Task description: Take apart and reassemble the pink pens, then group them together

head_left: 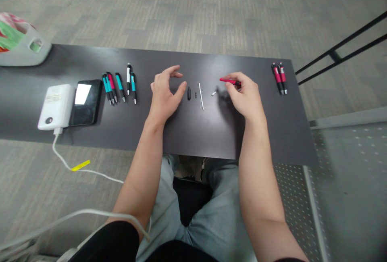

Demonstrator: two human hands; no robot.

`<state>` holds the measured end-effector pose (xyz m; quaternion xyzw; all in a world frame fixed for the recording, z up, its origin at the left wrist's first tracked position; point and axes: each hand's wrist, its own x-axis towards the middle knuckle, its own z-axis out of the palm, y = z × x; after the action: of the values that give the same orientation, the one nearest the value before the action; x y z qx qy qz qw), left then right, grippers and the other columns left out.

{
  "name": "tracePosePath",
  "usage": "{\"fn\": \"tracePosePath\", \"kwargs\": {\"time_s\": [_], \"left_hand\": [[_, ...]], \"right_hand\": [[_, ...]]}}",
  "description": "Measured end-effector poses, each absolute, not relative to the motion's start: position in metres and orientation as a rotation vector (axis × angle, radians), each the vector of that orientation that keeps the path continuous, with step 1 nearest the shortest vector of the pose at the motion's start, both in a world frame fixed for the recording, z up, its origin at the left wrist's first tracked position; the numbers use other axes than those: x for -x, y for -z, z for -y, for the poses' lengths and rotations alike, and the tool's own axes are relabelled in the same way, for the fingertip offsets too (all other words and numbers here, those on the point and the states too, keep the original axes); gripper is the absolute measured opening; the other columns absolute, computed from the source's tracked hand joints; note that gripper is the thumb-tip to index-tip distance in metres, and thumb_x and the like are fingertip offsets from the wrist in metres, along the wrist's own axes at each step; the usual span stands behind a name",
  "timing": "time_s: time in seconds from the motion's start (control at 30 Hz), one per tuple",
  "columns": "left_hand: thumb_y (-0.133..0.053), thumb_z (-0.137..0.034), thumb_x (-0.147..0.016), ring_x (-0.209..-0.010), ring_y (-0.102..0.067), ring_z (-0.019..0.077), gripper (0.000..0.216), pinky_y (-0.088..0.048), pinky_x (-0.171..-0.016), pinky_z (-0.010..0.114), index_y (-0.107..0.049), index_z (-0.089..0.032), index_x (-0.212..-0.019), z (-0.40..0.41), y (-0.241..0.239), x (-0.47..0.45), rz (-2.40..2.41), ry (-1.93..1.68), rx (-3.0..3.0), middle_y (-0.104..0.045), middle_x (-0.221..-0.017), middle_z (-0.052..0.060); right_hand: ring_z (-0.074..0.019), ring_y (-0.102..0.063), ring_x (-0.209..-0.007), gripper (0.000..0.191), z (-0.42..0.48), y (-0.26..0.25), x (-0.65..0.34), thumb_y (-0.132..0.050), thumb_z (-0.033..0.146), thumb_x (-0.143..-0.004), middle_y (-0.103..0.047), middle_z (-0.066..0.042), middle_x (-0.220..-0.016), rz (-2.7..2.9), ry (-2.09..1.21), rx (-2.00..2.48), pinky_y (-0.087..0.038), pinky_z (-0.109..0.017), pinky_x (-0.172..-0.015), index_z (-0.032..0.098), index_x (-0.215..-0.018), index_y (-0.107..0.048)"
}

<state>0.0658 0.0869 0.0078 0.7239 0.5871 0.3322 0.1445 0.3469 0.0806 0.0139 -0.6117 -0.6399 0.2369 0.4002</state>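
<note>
My right hand [246, 94] is closed on a red pen barrel [228, 80], holding it just above the dark table [193, 133]. My left hand [165, 92] rests on the table with fingers curled apart, holding nothing. Between my hands lie loose pen parts: a black grip piece [189, 93], a tiny black bit [195, 95], a thin white refill [201, 96] and a small white piece [213, 93].
Several teal, red and white pens [118, 88] lie in a row left of my left hand. Two red pens [279, 78] lie at the table's right end. A phone [86, 101] and a white power bank [56, 106] with a cable sit far left.
</note>
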Motion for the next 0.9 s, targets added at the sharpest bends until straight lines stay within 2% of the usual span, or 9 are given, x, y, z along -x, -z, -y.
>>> {"fn": "tracePosePath", "kwargs": {"time_s": [0.2,0.33,0.43,0.57,0.73,0.9], "left_hand": [[-0.066,-0.052,-0.113,-0.148,-0.065,0.038,0.054,-0.05,-0.125,0.061,-0.063,-0.036,-0.165,-0.088,-0.005,-0.065,-1.664,-0.967,-2.024,-0.08,-0.15,0.009],[-0.063,-0.054,-0.116,-0.148,-0.064,0.0374,0.052,-0.052,-0.124,0.06,-0.064,-0.037,-0.164,-0.09,-0.003,-0.061,-1.659,-0.933,-2.059,-0.079,-0.152,0.009],[-0.063,-0.056,-0.117,-0.148,-0.064,0.0367,0.05,-0.053,-0.123,0.058,-0.065,-0.037,-0.162,-0.091,-0.001,-0.059,-1.659,-0.933,-2.076,-0.079,-0.152,0.009],[-0.067,-0.047,-0.115,-0.146,-0.066,0.0354,0.042,-0.052,-0.124,0.056,-0.069,-0.034,-0.155,-0.092,0.003,-0.059,-1.633,-1.013,-2.037,-0.08,-0.148,0.009],[-0.076,-0.045,-0.11,-0.142,-0.068,0.0372,0.037,-0.052,-0.125,0.056,-0.075,-0.032,-0.144,-0.096,0.011,-0.06,-1.588,-1.139,-1.959,-0.083,-0.141,0.009],[-0.084,-0.04,-0.104,-0.136,-0.07,0.0373,0.035,-0.052,-0.125,0.056,-0.078,-0.031,-0.137,-0.099,0.017,-0.061,-1.533,-1.237,-1.883,-0.085,-0.135,0.009]], "right_hand": [[-0.0322,-0.073,-0.1,0.027,-0.08,0.0,-0.355,-0.085,0.038,-0.092,-0.076,-0.013,-0.126,1.707,-0.651,1.617,-0.064,-0.058,-0.112,0.028,-0.117,-0.084],[-0.0337,-0.072,-0.102,0.031,-0.077,-0.001,-0.359,-0.092,0.049,-0.091,-0.074,-0.014,-0.134,1.751,-0.74,1.582,-0.065,-0.061,-0.113,0.03,-0.114,-0.084],[-0.0339,-0.071,-0.101,0.036,-0.075,-0.003,-0.358,-0.096,0.051,-0.088,-0.073,-0.014,-0.132,1.771,-0.74,1.59,-0.065,-0.06,-0.111,0.029,-0.114,-0.084],[-0.0342,-0.072,-0.102,0.031,-0.076,-0.003,-0.351,-0.096,0.048,-0.089,-0.071,-0.012,-0.127,1.822,-0.69,1.637,-0.064,-0.056,-0.107,0.03,-0.11,-0.083],[-0.0343,-0.073,-0.104,0.017,-0.079,0.0,-0.342,-0.086,0.039,-0.095,-0.07,-0.011,-0.124,1.901,-0.615,1.673,-0.063,-0.057,-0.108,0.029,-0.108,-0.082],[-0.0331,-0.072,-0.102,0.02,-0.08,0.002,-0.339,-0.086,0.032,-0.095,-0.069,-0.011,-0.119,1.937,-0.612,1.645,-0.063,-0.055,-0.107,0.03,-0.114,-0.086]]}}
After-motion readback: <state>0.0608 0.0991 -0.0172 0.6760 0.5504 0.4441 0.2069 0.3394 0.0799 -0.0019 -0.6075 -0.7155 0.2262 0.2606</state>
